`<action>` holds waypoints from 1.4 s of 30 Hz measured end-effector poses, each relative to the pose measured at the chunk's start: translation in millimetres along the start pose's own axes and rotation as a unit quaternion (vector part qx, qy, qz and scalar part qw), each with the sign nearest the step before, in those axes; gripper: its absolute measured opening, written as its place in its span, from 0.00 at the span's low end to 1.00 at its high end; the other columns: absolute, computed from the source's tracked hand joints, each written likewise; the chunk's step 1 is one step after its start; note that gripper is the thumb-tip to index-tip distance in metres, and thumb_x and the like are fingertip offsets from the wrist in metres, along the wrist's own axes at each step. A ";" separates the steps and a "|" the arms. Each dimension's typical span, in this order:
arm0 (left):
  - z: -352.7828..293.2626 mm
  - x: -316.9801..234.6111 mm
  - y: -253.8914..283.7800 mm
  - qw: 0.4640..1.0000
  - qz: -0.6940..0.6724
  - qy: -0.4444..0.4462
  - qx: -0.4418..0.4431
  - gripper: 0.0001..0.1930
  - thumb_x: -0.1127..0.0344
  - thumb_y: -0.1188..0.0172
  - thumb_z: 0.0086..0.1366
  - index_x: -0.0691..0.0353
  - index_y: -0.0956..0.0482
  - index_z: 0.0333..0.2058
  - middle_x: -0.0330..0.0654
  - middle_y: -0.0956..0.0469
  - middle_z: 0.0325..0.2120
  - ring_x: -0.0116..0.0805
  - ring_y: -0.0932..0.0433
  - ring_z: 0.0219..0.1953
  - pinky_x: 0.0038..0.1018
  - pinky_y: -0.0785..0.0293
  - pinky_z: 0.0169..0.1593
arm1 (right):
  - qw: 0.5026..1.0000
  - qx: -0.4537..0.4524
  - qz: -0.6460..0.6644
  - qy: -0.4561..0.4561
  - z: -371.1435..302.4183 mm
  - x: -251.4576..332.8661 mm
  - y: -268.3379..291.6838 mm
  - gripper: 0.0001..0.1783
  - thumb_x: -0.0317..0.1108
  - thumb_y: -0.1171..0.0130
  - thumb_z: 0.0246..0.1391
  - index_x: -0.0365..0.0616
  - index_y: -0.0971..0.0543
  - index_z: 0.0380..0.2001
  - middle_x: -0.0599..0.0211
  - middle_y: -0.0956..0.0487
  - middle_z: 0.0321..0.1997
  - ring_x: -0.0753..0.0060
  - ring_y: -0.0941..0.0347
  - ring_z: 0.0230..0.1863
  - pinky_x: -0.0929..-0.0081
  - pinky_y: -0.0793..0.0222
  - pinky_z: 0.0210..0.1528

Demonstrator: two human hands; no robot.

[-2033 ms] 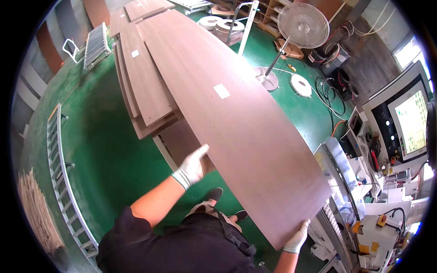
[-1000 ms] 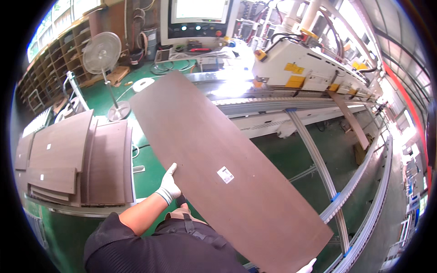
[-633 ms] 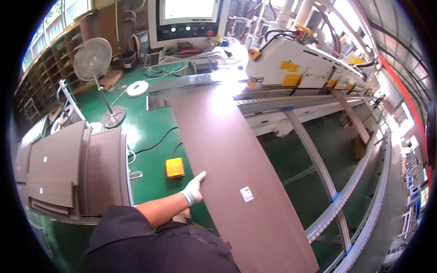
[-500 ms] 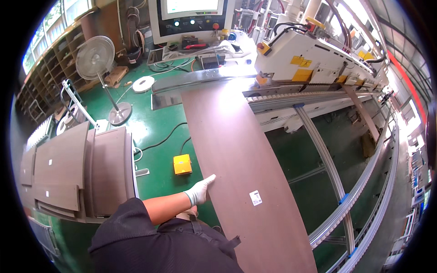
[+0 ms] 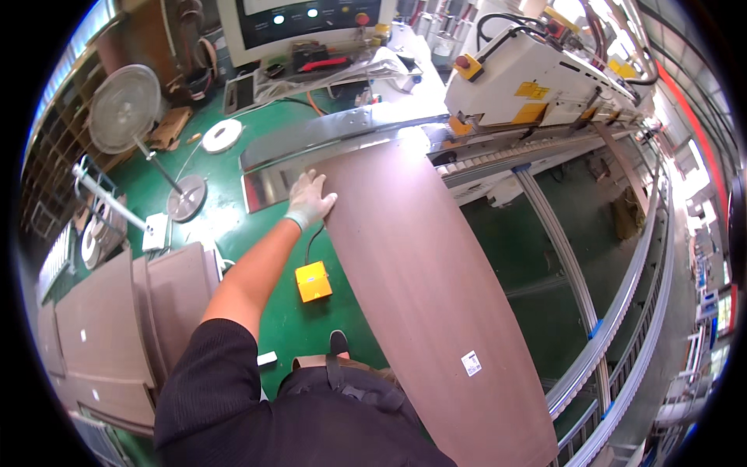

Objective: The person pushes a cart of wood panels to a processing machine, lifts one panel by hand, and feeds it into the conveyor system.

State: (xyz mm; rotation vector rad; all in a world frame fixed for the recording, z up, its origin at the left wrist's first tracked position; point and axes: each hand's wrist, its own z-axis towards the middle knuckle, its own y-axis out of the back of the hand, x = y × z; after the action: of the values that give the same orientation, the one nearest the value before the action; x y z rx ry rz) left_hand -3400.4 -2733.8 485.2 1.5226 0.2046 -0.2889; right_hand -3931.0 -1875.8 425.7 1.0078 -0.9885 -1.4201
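Observation:
A long brown board (image 5: 420, 257) with a white label (image 5: 471, 363) stretches from beside my body to the machine's metal ledge (image 5: 272, 173). My left hand (image 5: 310, 201), in a white glove, is at the board's far left corner. Its fingers are spread toward the ledge, and the thumb points across the board's edge. Whether it presses on the board I cannot tell. My right hand is out of view.
White machine (image 5: 506, 86) at the far right; control panel (image 5: 311, 23) ahead. Metal rails (image 5: 556, 229) run right of the board. A yellow box (image 5: 313, 282) lies on the green floor. Stacked brown panels (image 5: 101, 319) and a standing fan (image 5: 124, 109) are on the left.
My left hand has moved forward along the board's left edge, from about its middle to the far corner. My view has shifted forward too, and the fingers are now spread.

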 end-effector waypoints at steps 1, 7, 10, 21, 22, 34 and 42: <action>21.9 3.0 10.4 0.999 0.033 -0.023 0.011 0.39 0.43 0.41 0.69 0.60 0.32 0.71 0.56 0.40 0.74 0.58 0.45 0.77 0.47 0.50 0.78 | 0.998 -0.045 0.034 0.029 -26.4 14.8 13.1 0.31 0.53 0.55 0.73 0.32 0.18 0.48 0.39 0.17 0.50 0.35 0.21 0.53 0.47 0.23 0.57; 70.6 29.6 -20.7 0.995 -0.049 -0.068 -0.055 0.34 0.44 0.40 0.68 0.56 0.26 0.67 0.51 0.28 0.66 0.54 0.36 0.71 0.47 0.45 0.75 | 0.993 0.012 -0.027 -0.113 -116.6 60.7 28.4 0.37 0.58 0.53 0.72 0.30 0.27 0.61 0.39 0.25 0.63 0.41 0.27 0.64 0.47 0.31 0.67; 73.2 19.3 -16.3 0.993 -0.074 -0.079 -0.053 0.31 0.47 0.39 0.69 0.56 0.24 0.65 0.50 0.24 0.61 0.53 0.33 0.68 0.48 0.43 0.74 | 0.991 0.032 -0.014 -0.131 -131.6 90.2 33.6 0.36 0.58 0.53 0.72 0.31 0.27 0.61 0.41 0.25 0.63 0.42 0.27 0.64 0.48 0.30 0.67; 115.4 11.5 -33.8 0.976 0.035 -0.217 -0.015 0.33 0.55 0.50 0.74 0.67 0.38 0.72 0.56 0.42 0.75 0.55 0.49 0.78 0.50 0.56 0.79 | 0.978 0.094 0.055 -0.177 -116.4 187.8 41.0 0.34 0.57 0.52 0.71 0.35 0.26 0.62 0.46 0.24 0.64 0.47 0.26 0.64 0.50 0.30 0.67; 122.1 12.6 -35.0 0.979 0.027 -0.201 -0.020 0.33 0.55 0.50 0.74 0.66 0.37 0.72 0.56 0.42 0.75 0.56 0.49 0.78 0.50 0.56 0.79 | 0.976 0.100 0.060 -0.184 -112.3 195.4 42.9 0.34 0.57 0.52 0.71 0.35 0.26 0.62 0.47 0.24 0.64 0.47 0.26 0.64 0.50 0.29 0.66; 145.0 -31.8 -49.2 0.990 0.052 -0.128 -0.005 0.36 0.55 0.48 0.74 0.67 0.42 0.74 0.63 0.47 0.76 0.64 0.51 0.78 0.52 0.54 0.78 | 0.931 0.138 0.158 -0.298 -70.2 258.1 48.6 0.32 0.56 0.51 0.71 0.39 0.25 0.62 0.53 0.23 0.65 0.52 0.25 0.64 0.53 0.29 0.66; 184.3 -84.1 -85.8 0.989 0.066 -0.132 0.007 0.36 0.54 0.47 0.73 0.66 0.42 0.74 0.62 0.50 0.76 0.64 0.54 0.79 0.56 0.59 0.78 | 0.877 0.144 0.255 -0.381 -3.3 281.8 26.4 0.31 0.56 0.51 0.71 0.42 0.25 0.62 0.57 0.23 0.65 0.56 0.25 0.64 0.54 0.28 0.66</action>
State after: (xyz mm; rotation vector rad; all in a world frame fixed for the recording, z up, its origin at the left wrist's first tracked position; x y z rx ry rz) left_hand -3515.7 -2914.9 437.3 1.4871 -0.1075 -0.3838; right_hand -3936.8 -2158.7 433.6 0.2930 -1.9277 -1.2313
